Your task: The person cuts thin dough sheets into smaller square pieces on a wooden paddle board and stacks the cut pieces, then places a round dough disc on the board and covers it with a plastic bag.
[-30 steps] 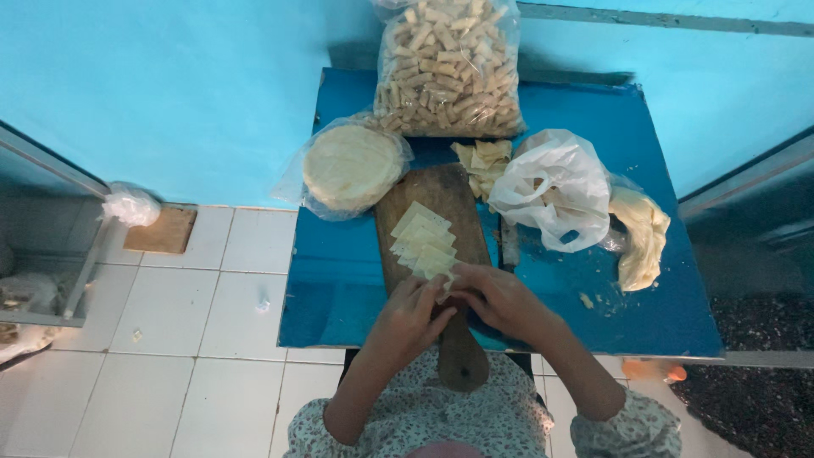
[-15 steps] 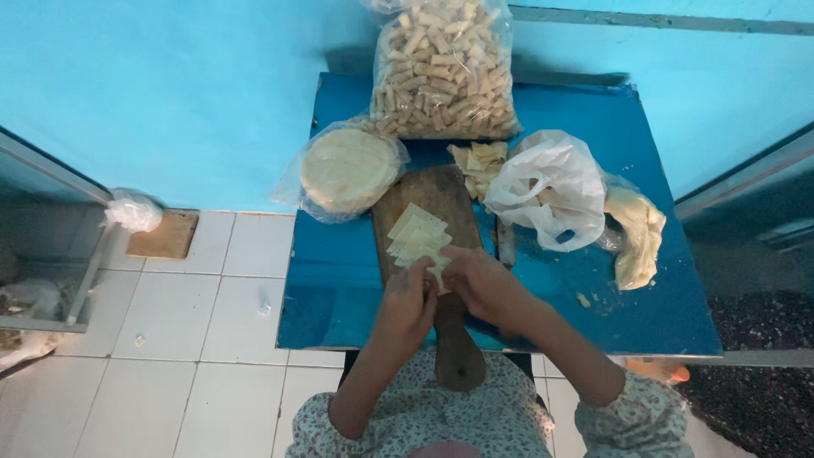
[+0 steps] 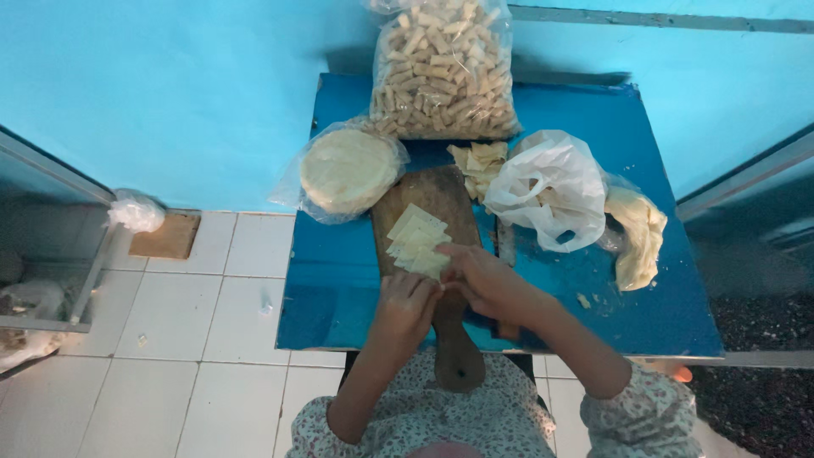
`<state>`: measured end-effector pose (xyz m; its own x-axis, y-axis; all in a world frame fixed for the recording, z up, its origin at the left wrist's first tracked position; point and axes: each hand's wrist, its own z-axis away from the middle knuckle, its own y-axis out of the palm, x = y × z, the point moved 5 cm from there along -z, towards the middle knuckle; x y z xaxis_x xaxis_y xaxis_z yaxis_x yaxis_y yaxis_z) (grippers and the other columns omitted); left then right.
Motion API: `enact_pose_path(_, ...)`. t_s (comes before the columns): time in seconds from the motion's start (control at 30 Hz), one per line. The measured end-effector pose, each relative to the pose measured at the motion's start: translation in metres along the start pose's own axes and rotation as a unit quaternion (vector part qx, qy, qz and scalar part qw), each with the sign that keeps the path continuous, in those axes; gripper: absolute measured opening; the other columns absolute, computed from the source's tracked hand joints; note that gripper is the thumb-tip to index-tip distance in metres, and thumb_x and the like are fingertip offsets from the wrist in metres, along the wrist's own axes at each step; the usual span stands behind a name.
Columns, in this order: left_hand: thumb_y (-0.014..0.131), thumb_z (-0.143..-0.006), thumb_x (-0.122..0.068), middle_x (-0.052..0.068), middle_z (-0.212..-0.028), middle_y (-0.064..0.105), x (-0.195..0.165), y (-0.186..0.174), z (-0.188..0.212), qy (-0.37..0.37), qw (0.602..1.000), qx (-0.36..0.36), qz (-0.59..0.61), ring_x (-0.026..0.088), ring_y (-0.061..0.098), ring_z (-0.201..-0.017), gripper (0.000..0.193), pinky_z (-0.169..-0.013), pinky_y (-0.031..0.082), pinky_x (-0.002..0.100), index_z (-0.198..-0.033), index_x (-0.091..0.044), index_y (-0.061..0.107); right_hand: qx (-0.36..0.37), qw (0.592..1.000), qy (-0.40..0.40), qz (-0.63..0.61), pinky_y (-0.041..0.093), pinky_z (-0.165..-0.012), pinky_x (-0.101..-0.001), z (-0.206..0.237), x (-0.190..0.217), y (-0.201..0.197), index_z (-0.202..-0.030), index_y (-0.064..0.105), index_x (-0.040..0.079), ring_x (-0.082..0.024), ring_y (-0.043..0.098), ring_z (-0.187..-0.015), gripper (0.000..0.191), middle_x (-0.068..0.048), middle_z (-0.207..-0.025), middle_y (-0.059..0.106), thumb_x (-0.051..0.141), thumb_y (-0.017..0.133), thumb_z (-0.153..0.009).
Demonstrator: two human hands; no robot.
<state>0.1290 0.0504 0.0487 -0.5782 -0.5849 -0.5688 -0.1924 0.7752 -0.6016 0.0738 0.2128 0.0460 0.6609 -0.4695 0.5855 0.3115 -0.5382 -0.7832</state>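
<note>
- Lying fanned out on the wooden cutting board (image 3: 441, 203), the pale dough squares (image 3: 415, 242) are seen in a loose overlapping stack, near the middle of the board.
- The near edge of the stack is touched by the right hand (image 3: 483, 280), whose fingers are curled over the lowest squares; whether a square is actually pinched cannot be told.
- The left hand (image 3: 405, 307) is held loosely closed just below the stack, over the board's neck, touching the right hand; what, if anything, is inside it is hidden.
- Compared with half a second earlier, the stack is seen more spread out, and both hands sit slightly lower on the board.
- Beside the board's left corner, a clear bag of round flat dough sheets (image 3: 348, 170) is found unmoved.
- More cut squares (image 3: 476, 161) are heaped at the board's upper right, next to a crumpled white plastic bag (image 3: 547, 187).
- A large bag of rolled pieces (image 3: 445, 68) is stood at the back of the blue table (image 3: 331, 271).
</note>
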Motion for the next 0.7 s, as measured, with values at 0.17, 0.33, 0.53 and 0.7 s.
enact_pose_path(0.17,0.072,-0.087,-0.007,0.013,-0.102,0.06,-0.002,-0.003,-0.003,-0.048,0.997,-0.016,-0.053,0.033,0.057,-0.097,0.01,-0.08,0.042,0.047,-0.095,-0.003,0.07,-0.011,0.999,0.05,0.013,0.046,-0.099,-0.0505,-0.004,-0.007,0.002,-0.148,0.04,0.008,-0.037,0.062,-0.113,0.067,-0.007,-0.106,0.072,0.0,0.065,-0.087)
enact_pose_path(0.33,0.073,-0.084,-0.006,0.012,-0.098,0.057,0.0,-0.004,-0.008,-0.097,0.994,-0.013,-0.042,0.034,0.056,-0.096,0.005,-0.08,0.043,0.047,-0.089,-0.005,0.071,-0.089,0.985,-0.093,0.119,0.04,-0.099,-0.0543,-0.004,0.006,-0.003,-0.13,0.048,0.012,-0.035,0.06,-0.115,0.048,-0.004,-0.114,0.07,0.009,0.071,-0.088)
enact_pose_path(0.53,0.075,-0.08,-0.008,0.012,-0.1,0.057,0.001,-0.005,-0.014,-0.099,0.992,-0.04,-0.061,0.034,0.055,-0.096,0.009,-0.078,0.042,0.048,-0.088,-0.007,0.073,-0.06,0.987,-0.066,0.13,0.039,-0.1,-0.0556,-0.004,0.008,-0.007,-0.134,0.049,0.013,-0.034,0.059,-0.11,0.052,-0.006,-0.109,0.065,0.018,0.076,-0.089)
enact_pose_path(0.7,0.073,-0.08,-0.007,0.008,-0.104,0.058,0.0,-0.008,-0.014,-0.055,0.995,-0.006,-0.082,0.031,0.055,-0.102,0.014,-0.081,0.04,0.047,-0.094,-0.009,0.073,-0.015,0.988,-0.037,0.148,0.038,-0.102,-0.0574,-0.011,0.005,-0.001,-0.137,0.049,0.014,-0.03,0.06,-0.106,0.053,-0.007,-0.105,0.062,0.016,0.075,-0.091)
